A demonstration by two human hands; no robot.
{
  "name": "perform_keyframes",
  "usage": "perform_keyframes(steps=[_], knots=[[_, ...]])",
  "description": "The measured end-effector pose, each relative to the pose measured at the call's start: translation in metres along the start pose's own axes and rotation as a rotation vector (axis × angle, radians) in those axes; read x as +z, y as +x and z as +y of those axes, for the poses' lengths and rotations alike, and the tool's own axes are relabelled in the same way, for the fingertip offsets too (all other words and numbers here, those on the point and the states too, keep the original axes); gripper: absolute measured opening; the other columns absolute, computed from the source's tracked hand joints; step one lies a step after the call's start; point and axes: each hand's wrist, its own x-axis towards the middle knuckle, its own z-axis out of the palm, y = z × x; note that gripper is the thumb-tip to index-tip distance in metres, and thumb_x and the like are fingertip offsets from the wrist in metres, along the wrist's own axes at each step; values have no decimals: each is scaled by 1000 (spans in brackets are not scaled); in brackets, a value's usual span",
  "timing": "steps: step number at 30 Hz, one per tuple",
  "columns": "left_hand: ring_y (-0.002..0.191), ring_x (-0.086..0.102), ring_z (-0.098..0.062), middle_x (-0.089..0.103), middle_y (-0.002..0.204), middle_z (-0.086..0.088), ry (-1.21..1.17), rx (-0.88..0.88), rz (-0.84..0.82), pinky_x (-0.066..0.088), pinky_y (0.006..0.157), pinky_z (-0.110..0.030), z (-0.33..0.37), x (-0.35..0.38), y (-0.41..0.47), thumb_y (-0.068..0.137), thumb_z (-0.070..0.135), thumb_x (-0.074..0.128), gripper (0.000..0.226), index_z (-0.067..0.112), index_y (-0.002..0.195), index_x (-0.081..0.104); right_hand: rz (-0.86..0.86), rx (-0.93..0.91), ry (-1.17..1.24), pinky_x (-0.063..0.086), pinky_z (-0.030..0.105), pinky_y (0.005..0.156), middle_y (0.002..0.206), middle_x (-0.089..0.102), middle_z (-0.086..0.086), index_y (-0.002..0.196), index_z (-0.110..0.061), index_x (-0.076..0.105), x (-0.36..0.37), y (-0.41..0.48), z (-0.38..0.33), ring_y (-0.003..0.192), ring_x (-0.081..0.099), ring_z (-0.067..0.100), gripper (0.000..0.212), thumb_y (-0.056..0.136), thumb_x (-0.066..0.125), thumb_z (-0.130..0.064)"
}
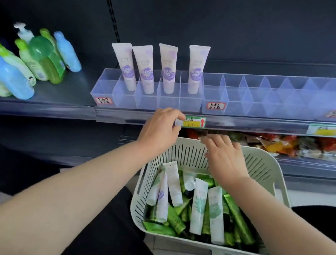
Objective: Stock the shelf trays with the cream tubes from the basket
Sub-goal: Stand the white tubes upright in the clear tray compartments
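Note:
Four white tubes with purple prints (145, 68) stand cap-down in neighbouring compartments of the clear divided shelf tray (106, 89). The cream slotted basket (272, 173) sits low in front of me. It holds several white tubes (198, 208) and green tubes (238, 220) lying loose. My left hand (159, 130) is at the shelf's front rail, thumb and fingers pinched on the left end of the yellow-green price label (194, 122). My right hand (225, 156) hovers palm down over the basket's far rim, fingers apart, with nothing seen in it.
Green and blue bottles (32, 62) lie and lean on the shelf at the left. More clear compartments (273, 98) run to the right. Colourful packets (289, 143) fill the lower shelf behind the basket. A slotted shelf upright (112, 8) rises behind the tubes.

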Motion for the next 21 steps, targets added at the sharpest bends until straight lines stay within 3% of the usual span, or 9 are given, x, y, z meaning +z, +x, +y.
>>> perform_keyframes(steps=[4, 8, 13, 17, 21], knots=[[115, 51, -14, 60, 122, 6, 51, -51, -177, 42, 91, -30, 4, 40, -13, 91, 17, 60, 26, 24, 116, 62, -123, 18, 11, 35, 38, 95, 135, 44, -5, 132, -28, 44, 21, -25, 16, 122, 40, 20, 49, 86, 56, -16], [118, 54, -20, 59, 128, 0, 109, -229, -418, 46, 96, -35, -11, 74, -26, 92, 15, 56, 30, 20, 122, 59, -191, 7, 67, 38, 34, 92, 130, 45, -6, 127, -26, 45, 39, -39, 17, 118, 41, 19, 45, 85, 58, -14], [115, 55, -28, 56, 130, -12, 212, -406, -648, 42, 81, -27, -29, 101, -46, 90, 7, 51, 38, 8, 128, 54, -314, 7, 151, 37, 36, 93, 127, 46, -5, 128, -25, 43, 59, -48, 10, 117, 41, 20, 40, 90, 54, -17], [106, 57, -26, 55, 128, -12, 252, -458, -704, 48, 77, -33, -40, 115, -55, 88, 0, 47, 46, 6, 134, 48, -442, -4, 189, 36, 35, 95, 132, 44, -3, 137, -26, 36, 70, -49, 7, 122, 39, 20, 60, 85, 58, -7], [81, 50, -19, 52, 97, -5, 288, -413, -664, 44, 66, -34, -47, 122, -57, 84, -1, 44, 37, 8, 119, 51, -482, 4, 229, 36, 36, 99, 138, 43, -2, 140, -25, 33, 77, -44, 2, 127, 37, 20, 71, 78, 53, 3]])
